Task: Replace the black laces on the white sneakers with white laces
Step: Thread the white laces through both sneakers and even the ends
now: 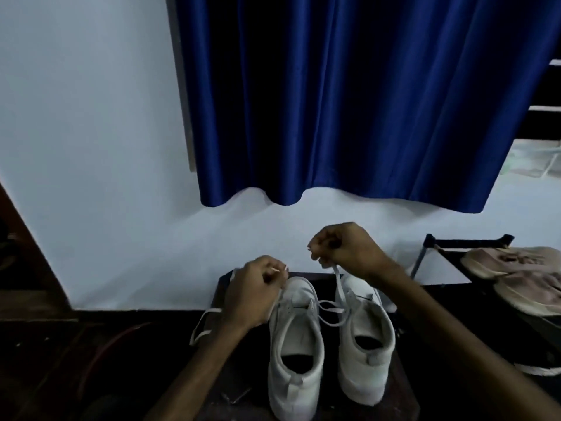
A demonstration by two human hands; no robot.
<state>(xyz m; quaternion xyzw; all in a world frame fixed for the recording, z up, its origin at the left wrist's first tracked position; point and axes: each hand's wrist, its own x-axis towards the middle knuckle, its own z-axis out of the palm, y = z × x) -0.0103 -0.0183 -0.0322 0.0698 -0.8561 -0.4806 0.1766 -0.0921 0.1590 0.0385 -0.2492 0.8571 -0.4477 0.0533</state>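
Note:
Two white sneakers stand side by side on a dark stool, heels toward me: the left sneaker (pixel 296 341) and the right sneaker (pixel 365 338). A white lace (pixel 329 312) runs through the left sneaker's eyelets and loops across the gap between the shoes. My left hand (pixel 253 291) pinches one end of this lace above the left sneaker's toe. My right hand (pixel 346 247) is raised higher and grips the other end, pulling it up taut. Another stretch of white lace (pixel 202 325) hangs off the stool's left side. No black lace is visible.
The dark stool (pixel 397 387) stands against a pale wall under a blue curtain (pixel 349 101). A black rack (pixel 455 241) at the right carries a pair of pinkish-beige shoes (pixel 522 275). Dark floor lies at the lower left.

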